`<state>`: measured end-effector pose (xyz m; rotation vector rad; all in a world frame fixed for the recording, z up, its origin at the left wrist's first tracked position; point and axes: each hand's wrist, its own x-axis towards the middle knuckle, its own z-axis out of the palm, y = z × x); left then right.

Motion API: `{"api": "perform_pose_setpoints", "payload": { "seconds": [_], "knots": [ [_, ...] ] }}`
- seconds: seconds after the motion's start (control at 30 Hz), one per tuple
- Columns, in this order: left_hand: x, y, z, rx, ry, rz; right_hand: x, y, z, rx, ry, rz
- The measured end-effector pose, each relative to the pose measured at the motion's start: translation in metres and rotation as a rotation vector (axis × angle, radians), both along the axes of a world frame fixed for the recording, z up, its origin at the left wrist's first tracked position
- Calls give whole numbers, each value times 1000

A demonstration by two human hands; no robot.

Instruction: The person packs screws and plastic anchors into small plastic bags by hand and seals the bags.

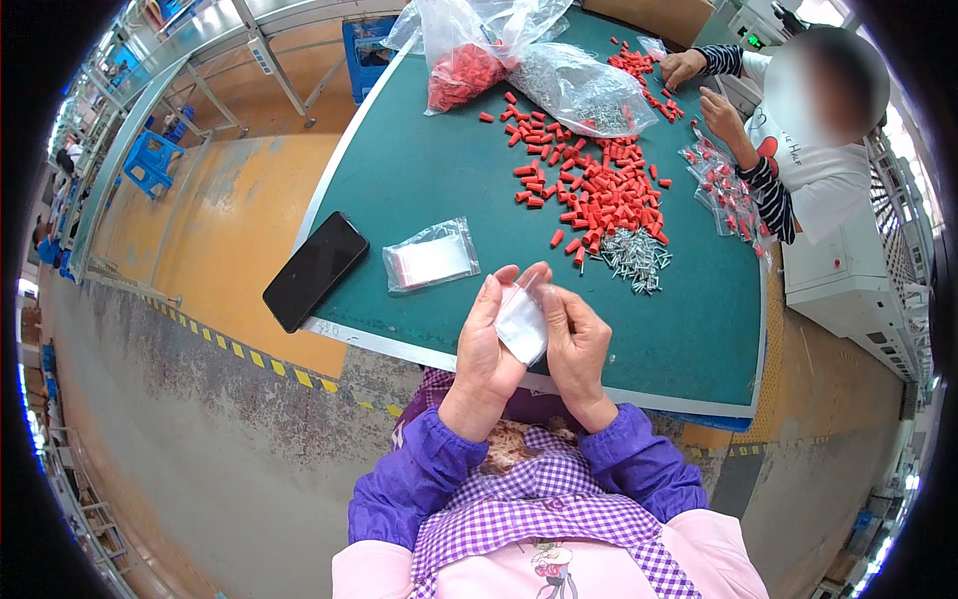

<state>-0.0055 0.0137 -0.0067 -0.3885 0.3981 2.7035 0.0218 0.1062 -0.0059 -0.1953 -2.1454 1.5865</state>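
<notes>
Above the table's near edge, both my hands are closed on a small clear zip bag (521,325) that looks whitish inside. My left hand (483,351) supports it from the left, and the fingers of my right hand (579,344) pinch its upper right part. Just ahead lies a pile of silver screws (637,258), touching a large spread of red plastic caps (611,190). Left of my hands a clear packet of small bags (432,262) rests on the green tabletop (399,160).
A black phone (316,271) lies at the table's left edge. Farther back are a bag of red caps (466,75) and a bag of screws (589,90). At the right, a co-worker's hands (720,115) are near more caps and filled small bags (720,185).
</notes>
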Motion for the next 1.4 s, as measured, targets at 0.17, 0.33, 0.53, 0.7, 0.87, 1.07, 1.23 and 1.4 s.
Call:
{"api": "perform_pose_setpoints", "payload": {
  "seconds": [0.17,0.33,0.53,0.7,0.87,1.07,1.23,1.4],
  "knots": [
    [-1,-14,-9,-102,-63,18,1,17,8,-296,-119,64],
    [12,-11,9,-51,12,-155,12,16,19,-518,-152,133],
    [26,-1,7,-364,-16,-64,22,7,10,-642,-189,178],
    [26,-4,2,-324,62,-137,27,19,8,-590,-207,252],
    [23,4,4,-388,16,-219,28,33,10,-527,-255,283],
    [22,-7,-9,-485,102,-134,27,78,9,-79,-242,148],
    [23,-3,-7,-506,106,-130,15,141,7,759,-70,-6],
    [24,-1,-11,-587,161,-82,1,155,11,1048,-42,103]
  ]
}}
